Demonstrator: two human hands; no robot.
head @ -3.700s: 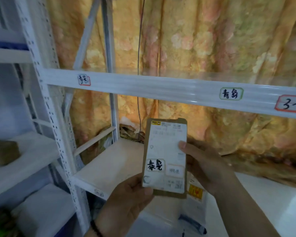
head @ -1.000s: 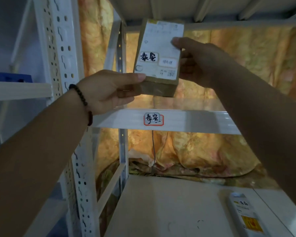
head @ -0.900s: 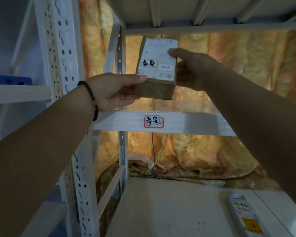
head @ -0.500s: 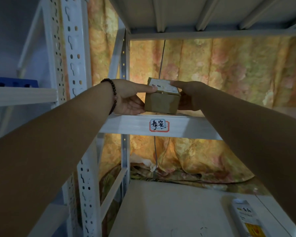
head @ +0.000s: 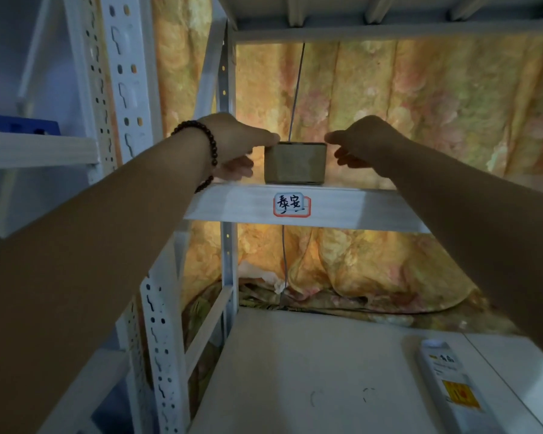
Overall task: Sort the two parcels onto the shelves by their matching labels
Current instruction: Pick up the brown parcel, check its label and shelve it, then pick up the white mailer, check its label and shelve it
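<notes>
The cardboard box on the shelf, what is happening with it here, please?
A person is sorting parcels. The cardboard box stands on the upper shelf, directly above the handwritten shelf label. The left hand touches its left top corner; the right hand sits by its right side, fingers spread, with no firm grip visible. A second, white parcel lies on the lower shelf.

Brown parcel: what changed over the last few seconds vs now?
The brown parcel went from being held low at chest height, up to the shelf above the red-bordered label, and now sits there. The left hand and right hand have opened beside it. The white parcel on the lower shelf stayed put.
</notes>
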